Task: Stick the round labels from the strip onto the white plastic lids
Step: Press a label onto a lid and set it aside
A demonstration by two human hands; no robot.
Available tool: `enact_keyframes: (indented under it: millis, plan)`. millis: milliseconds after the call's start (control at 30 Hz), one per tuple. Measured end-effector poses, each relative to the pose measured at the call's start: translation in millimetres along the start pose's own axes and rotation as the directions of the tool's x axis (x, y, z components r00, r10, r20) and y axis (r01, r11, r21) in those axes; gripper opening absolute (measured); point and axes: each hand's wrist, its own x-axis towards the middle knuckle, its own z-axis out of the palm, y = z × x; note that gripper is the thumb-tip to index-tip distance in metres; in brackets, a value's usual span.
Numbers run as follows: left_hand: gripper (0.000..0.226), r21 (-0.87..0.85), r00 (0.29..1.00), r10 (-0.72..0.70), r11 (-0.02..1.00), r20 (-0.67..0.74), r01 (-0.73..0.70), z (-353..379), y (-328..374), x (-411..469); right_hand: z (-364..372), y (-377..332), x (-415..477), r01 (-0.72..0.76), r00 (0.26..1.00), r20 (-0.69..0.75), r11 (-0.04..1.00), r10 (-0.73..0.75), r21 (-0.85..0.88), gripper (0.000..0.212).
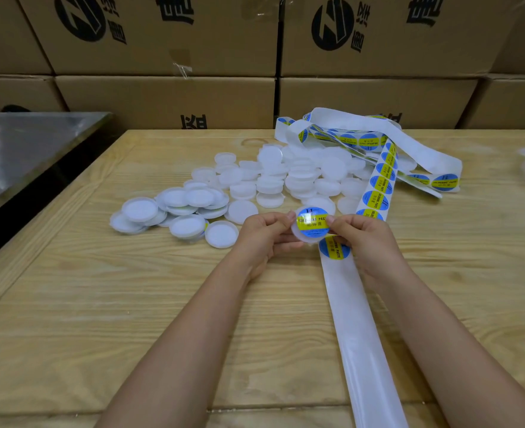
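Over the table (100,304), the left hand (265,233) pinches a lid (299,238) by its left rim while the right hand (360,239) pinches the right rim, thumb on the label (313,222), whose yellow band runs hand to hand, strip (357,319) passing just below.

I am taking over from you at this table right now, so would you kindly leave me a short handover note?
Left hand holds a lid by its left edge above the table.
Right hand pinches the same lid's right edge, thumb on the label covering its top.
Strip: runs from the tangle at back right to the hands; next label sits just below them; bare backing trails to the near edge.
Done: possibly the lids lying hollow side up at left; one shows a blue-yellow edge.
Left: the pile of plain lids behind.
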Motion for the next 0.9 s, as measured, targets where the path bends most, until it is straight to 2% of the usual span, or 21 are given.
enact_keyframes:
  millis: [667,767,900]
  plan:
    - [0.017,0.066,0.999,0.011,0.998,-0.041,-0.009,4.6,0.8,-1.2,2.2,1.9,-0.5,0.049,0.997,-0.048,0.995,-0.053,-0.083,0.021]
    - [0.017,0.081,0.998,0.028,0.996,-0.057,-0.023,6.5,0.8,-2.0,4.0,1.7,-1.5,0.076,0.993,-0.075,0.987,-0.087,-0.145,0.022]
    - [0.017,0.099,0.996,0.043,0.994,-0.082,-0.034,8.7,1.0,-2.1,6.5,2.1,-4.0,0.137,0.978,-0.105,0.936,-0.179,-0.323,0.019]
